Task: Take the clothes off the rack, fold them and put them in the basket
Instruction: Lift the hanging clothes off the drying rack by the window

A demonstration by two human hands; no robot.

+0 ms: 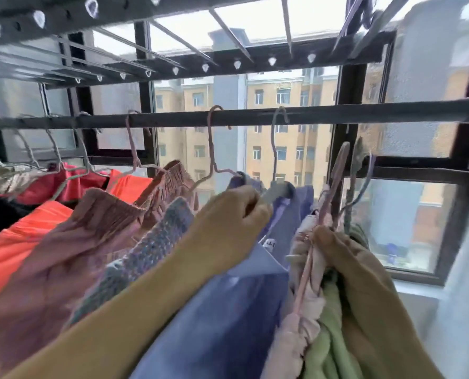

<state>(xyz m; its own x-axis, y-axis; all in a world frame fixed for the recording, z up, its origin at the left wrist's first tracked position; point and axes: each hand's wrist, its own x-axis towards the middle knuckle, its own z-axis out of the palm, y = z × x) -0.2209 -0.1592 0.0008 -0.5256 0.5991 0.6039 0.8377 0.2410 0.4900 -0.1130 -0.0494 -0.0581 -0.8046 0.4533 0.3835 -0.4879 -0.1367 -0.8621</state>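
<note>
Left hand (227,220): grip curled round the shoulder of a grey hanger (278,191) carrying a blue shirt (227,310); its hook is over the rack bar (337,116). Right hand (345,258): grip closed on a bunch of hangers (340,170) off the bar, with pink cloth (307,305) and green cloth (329,337) bunched below. Left along the bar, a mauve garment (63,255) and an orange garment (14,242) hang. Window (282,149) behind.

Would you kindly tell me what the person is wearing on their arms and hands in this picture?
Nothing that shows: both forearms are bare as far as the frame reaches, with no sleeves or cuffs in view. The left hand and right hand wear no gloves, and I see no watch, bracelet or ring, though the picture is somewhat blurred, so a thin band could be missed.
</note>
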